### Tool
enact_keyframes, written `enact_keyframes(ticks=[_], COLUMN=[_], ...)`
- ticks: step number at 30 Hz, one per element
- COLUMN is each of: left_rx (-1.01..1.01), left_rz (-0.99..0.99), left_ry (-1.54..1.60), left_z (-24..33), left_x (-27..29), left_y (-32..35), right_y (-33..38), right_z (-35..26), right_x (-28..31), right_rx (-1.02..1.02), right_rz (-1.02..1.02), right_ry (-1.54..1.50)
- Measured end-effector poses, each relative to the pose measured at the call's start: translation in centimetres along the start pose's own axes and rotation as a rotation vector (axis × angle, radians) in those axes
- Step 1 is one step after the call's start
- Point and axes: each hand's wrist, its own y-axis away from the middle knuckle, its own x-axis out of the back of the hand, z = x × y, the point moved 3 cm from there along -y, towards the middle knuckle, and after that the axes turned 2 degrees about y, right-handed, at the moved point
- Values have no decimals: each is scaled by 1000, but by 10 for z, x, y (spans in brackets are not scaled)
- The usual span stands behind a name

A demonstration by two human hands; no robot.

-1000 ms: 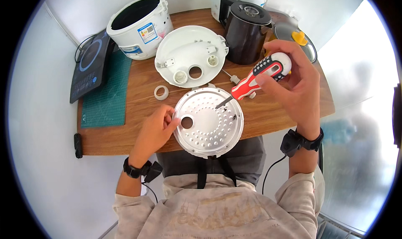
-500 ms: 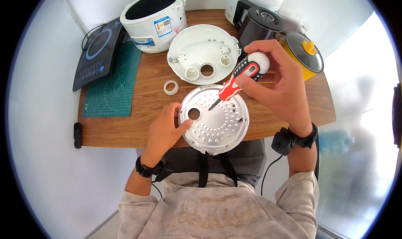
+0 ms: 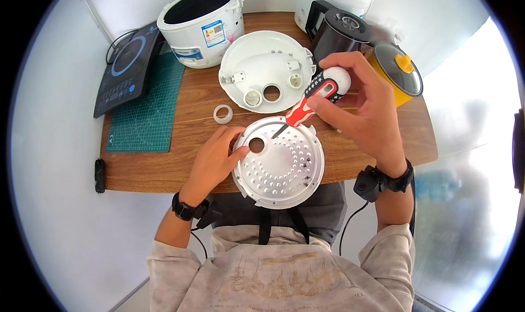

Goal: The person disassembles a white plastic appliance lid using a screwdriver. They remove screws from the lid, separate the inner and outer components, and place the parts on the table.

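Unscrewing seems underway: right hand (image 3: 367, 112) grips red screwdriver (image 3: 309, 105), tip on perforated metal plate (image 3: 279, 163); left hand (image 3: 214, 160) braces its rim; next needs steady downward pressure.

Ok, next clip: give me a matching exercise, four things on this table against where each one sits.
Things:
1 screwdriver
2 perforated metal plate
3 small white ring
4 green cutting mat

Places:
A under the left hand
B in the right hand
C table's left part, beside the black cooktop
D bare wood, near the white lid

Pairs: 1-B, 2-A, 3-D, 4-C
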Motion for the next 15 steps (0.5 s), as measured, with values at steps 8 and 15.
enact_keyframes(ticks=[8,15], left_rx=[50,-14], left_rz=[-82,-175], left_ry=[53,263], left_z=[2,-35], left_x=[12,24], left_y=[-28,-52], right_y=[-20,-36], right_z=[-7,-4], right_x=[-37,-68], right_rx=[180,198], right_rz=[-39,-6], right_ry=[93,184])
